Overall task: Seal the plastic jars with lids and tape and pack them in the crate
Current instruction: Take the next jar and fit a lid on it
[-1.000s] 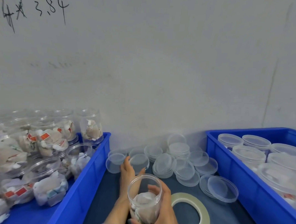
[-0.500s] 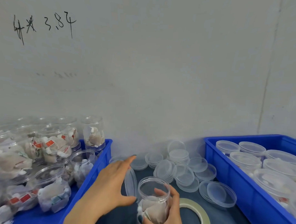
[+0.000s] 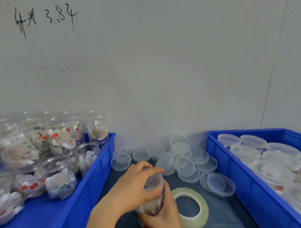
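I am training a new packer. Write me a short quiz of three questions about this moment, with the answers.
1. True or false: the tape roll lies flat, to the right of the jar.
2. Which hand grips the jar's body? A) left B) right
3. Fill in: the left hand holds a ___ on the jar's mouth.
Key: 1 true; 2 B, the right hand; 3 lid.

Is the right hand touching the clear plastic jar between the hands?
Touching. The head view shows the right hand curled round the lower body of the clear plastic jar.
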`<state>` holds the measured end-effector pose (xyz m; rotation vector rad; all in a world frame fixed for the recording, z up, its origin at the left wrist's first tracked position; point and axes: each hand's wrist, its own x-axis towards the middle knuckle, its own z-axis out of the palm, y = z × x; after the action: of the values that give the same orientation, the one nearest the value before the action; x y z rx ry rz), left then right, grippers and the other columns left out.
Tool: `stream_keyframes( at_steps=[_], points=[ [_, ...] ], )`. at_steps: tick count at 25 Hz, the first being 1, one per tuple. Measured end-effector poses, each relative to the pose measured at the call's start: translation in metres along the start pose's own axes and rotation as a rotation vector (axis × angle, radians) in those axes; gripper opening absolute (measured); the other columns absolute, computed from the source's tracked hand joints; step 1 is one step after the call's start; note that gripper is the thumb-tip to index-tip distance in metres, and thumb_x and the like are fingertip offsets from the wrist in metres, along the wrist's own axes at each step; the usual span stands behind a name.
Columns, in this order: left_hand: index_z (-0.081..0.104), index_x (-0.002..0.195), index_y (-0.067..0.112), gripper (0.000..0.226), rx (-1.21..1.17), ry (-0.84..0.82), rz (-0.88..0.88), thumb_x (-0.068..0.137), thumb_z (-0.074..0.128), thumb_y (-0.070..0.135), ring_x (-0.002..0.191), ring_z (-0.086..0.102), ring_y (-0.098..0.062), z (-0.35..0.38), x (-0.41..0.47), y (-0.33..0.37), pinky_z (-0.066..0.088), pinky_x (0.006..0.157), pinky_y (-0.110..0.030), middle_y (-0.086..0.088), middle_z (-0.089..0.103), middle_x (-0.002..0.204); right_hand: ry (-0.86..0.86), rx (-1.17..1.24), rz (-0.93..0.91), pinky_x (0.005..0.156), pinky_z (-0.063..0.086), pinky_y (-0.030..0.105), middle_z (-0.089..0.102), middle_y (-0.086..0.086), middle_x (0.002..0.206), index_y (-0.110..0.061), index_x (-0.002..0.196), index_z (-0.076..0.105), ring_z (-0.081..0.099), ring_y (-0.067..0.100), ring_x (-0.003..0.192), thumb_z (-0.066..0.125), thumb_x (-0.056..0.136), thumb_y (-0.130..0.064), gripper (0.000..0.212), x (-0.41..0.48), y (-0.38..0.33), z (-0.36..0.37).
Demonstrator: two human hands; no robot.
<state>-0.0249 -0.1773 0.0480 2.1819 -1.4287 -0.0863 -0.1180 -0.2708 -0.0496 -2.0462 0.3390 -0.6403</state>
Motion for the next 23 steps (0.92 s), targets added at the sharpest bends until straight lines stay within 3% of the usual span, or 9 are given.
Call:
stream_keyframes(
  at_steps=[3, 6, 8, 11, 15, 20, 23],
  points=[
    [0.04, 0.135, 0.056, 0.05, 0.145, 0.121, -0.093, 0.086, 0.047, 0.063, 0.121, 0.033, 0.001, 0.014, -0.01, 0.007, 0.045, 0.091, -0.026, 0.025, 0.033, 0.127, 0.022, 0.184, -0.106, 0.088, 0.053, 0.021, 0.06, -0.026, 0.122, -0.046, 0.136, 0.031, 0.061, -0.004, 0.112, 0.086, 0.058, -0.031, 0.097, 0.001, 0.004, -0.003],
    [0.038, 0.136, 0.047, 0.055, 0.359, 0.257, -0.251, 0.086, 0.037, 0.07, 0.121, 0.038, -0.012, 0.028, -0.012, 0.02, 0.039, 0.075, -0.026, 0.012, 0.036, 0.131, 0.027, 0.14, -0.117, 0.081, 0.054, 0.021, 0.06, -0.024, 0.114, -0.051, 0.124, 0.033, 0.063, -0.002, 0.105, 0.086, 0.053, -0.034, 0.09, 0.0, 0.005, 0.003],
    [0.039, 0.135, 0.044, 0.056, 0.379, 0.269, -0.263, 0.087, 0.038, 0.071, 0.121, 0.039, -0.015, 0.034, -0.012, 0.025, 0.037, 0.075, -0.027, 0.008, 0.038, 0.132, 0.042, 0.112, -0.119, 0.073, 0.054, 0.021, 0.064, -0.021, 0.105, -0.053, 0.114, 0.038, 0.065, -0.001, 0.095, 0.081, 0.053, -0.031, 0.078, -0.003, 0.009, 0.002],
    [0.049, 0.122, 0.051, 0.041, 0.138, 0.189, -0.176, 0.085, 0.051, 0.067, 0.121, 0.038, -0.004, 0.029, -0.015, 0.019, 0.042, 0.087, -0.025, 0.025, 0.039, 0.123, 0.003, 0.127, -0.096, 0.069, 0.053, 0.019, 0.068, -0.017, 0.097, -0.045, 0.11, 0.049, 0.067, 0.001, 0.089, 0.081, 0.053, -0.028, 0.067, -0.003, 0.01, 0.0],
    [0.057, 0.106, 0.061, 0.029, -0.066, 0.078, -0.042, 0.078, 0.063, 0.062, 0.115, 0.043, 0.007, 0.015, -0.023, 0.008, 0.043, 0.095, -0.027, 0.036, 0.045, 0.118, -0.199, 0.202, -0.056, 0.087, 0.052, 0.023, 0.067, -0.013, 0.112, -0.029, 0.123, 0.052, 0.065, 0.005, 0.107, 0.087, 0.06, -0.022, 0.072, 0.0, 0.004, -0.018],
    [0.067, 0.116, 0.041, 0.039, -0.444, -0.098, 0.131, 0.078, 0.067, 0.049, 0.119, 0.056, -0.007, 0.009, -0.029, -0.004, 0.047, 0.097, -0.027, 0.015, 0.059, 0.124, -0.647, 0.41, 0.071, 0.093, 0.046, 0.022, 0.066, -0.011, 0.116, -0.028, 0.126, 0.056, 0.061, 0.009, 0.113, 0.072, 0.07, -0.001, 0.064, 0.002, -0.004, -0.047],
    [0.07, 0.117, 0.025, 0.05, -0.821, -0.179, 0.077, 0.075, 0.071, 0.051, 0.12, 0.059, -0.018, 0.011, -0.037, -0.015, 0.05, 0.095, -0.026, 0.002, 0.064, 0.125, -0.862, 0.674, 0.183, 0.105, 0.039, 0.032, 0.062, -0.001, 0.116, -0.017, 0.127, 0.056, 0.057, 0.016, 0.113, 0.068, 0.07, -0.016, 0.059, -0.003, -0.006, -0.042]
  ],
)
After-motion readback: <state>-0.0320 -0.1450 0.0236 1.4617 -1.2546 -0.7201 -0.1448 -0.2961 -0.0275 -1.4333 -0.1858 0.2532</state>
